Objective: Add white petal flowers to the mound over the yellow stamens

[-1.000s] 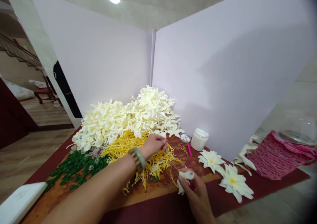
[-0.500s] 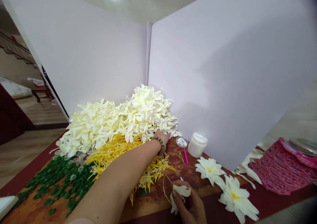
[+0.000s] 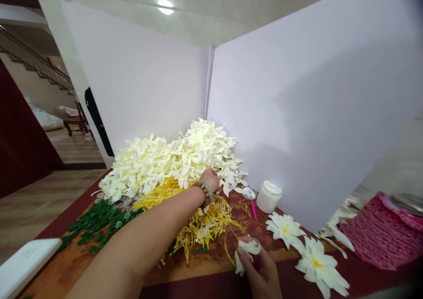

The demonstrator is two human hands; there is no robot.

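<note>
My left hand (image 3: pixel 211 180), with a beaded bracelet (image 3: pixel 206 192) at the wrist, reaches to the front of a heap of white artificial petals (image 3: pixel 145 164). Its fingers are pinched at a white petal piece (image 3: pixel 228 183); the fingertips are partly hidden. Below it spreads a pile of yellow stamens (image 3: pixel 211 224). Lower down, my right hand (image 3: pixel 262 268) is closed around a partly built white artificial flower (image 3: pixel 250 247), whose petals droop beneath the fingers. A thin stem sticks out from the flower toward the stamens.
Green pieces (image 3: pixel 102 219) lie at left, beside a white box-like object (image 3: pixel 28 263). A white jar (image 3: pixel 269 196), a small dish (image 3: pixel 248 192) and a pink stick (image 3: pixel 253 211) stand at right. Finished flowers (image 3: pixel 317 263) lie near a pink woven basket (image 3: pixel 385 233). White panels (image 3: pixel 284 91) rise behind.
My left hand has drawn slightly back from the heap, and a petal piece now shows at its fingers. My right hand keeps hold of the flower. The camera view has shifted left and up.
</note>
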